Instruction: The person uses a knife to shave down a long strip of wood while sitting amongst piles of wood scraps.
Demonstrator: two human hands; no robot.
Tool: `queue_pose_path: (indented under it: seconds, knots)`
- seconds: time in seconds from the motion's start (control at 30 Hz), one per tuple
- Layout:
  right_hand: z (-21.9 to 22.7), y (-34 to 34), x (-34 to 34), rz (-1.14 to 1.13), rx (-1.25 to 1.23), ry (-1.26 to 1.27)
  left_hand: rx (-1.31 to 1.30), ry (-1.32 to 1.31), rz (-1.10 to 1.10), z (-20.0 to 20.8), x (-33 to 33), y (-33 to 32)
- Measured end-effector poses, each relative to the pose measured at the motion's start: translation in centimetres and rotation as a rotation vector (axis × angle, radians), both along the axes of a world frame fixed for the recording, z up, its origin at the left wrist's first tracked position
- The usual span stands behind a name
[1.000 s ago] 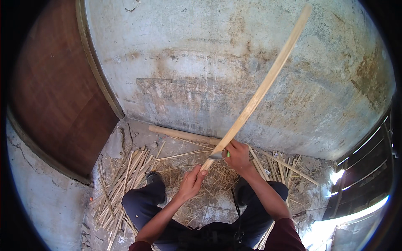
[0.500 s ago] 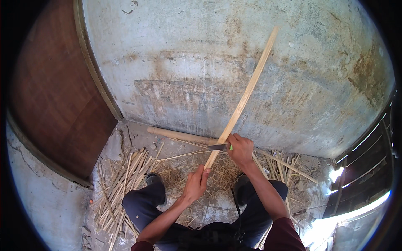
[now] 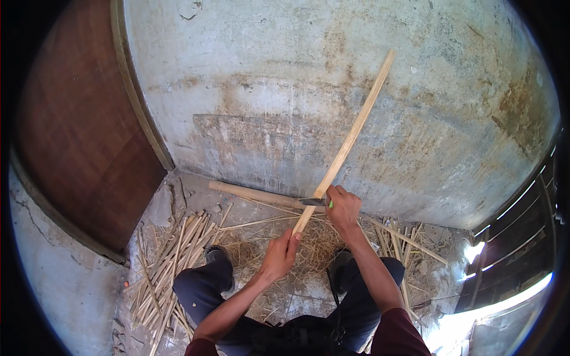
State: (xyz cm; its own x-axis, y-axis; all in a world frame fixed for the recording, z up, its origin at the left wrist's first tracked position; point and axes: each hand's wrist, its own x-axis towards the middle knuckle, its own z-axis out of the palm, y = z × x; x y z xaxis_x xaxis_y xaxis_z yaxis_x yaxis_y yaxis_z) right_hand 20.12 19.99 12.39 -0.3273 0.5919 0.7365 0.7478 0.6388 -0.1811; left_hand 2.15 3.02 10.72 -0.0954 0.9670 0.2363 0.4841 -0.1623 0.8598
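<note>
A long, pale strip that looks like split bamboo (image 3: 355, 127) slants up and away from me toward the wall. Its near end is gripped in my left hand (image 3: 279, 256), thumb along the strip. My right hand (image 3: 343, 207) is closed around the handle of a knife (image 3: 311, 202), of which a bit of green shows. The dark blade points left and lies across the strip, a short way beyond my left hand. My right fingers hide most of the handle.
A thick round pole (image 3: 252, 191) lies along the foot of the stained wall (image 3: 267, 89). Thin sticks (image 3: 178, 261) are heaped at my left, with more sticks (image 3: 407, 240) at my right. Shavings (image 3: 312, 249) litter the floor between my feet. A brown door (image 3: 77, 130) stands at left.
My right hand and the knife have moved slightly farther along the strip, away from me. The strip's far end sits a little lower in view.
</note>
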Motion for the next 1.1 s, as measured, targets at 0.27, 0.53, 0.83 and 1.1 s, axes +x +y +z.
queue_pose_path:
  seconds: [0.27, 0.53, 0.83, 1.1]
  knots:
    - [0.9, 1.0, 0.0, 0.053, -0.021, 0.069, 0.045, 0.055, 0.006, 2.7, -0.2, 0.9]
    - [2.5, 1.0, 2.2, 0.031, 0.048, 0.138, 0.052, 0.109, -0.071, 6.6, 1.4, 1.7]
    - [4.1, -0.9, 3.0, 0.021, 0.016, 0.117, 0.102, 0.117, -0.048, 8.1, 3.5, -1.5]
    - [5.1, -2.0, 2.5, 0.031, 0.071, 0.122, 0.121, 0.175, 0.004, 8.3, 3.5, -3.7]
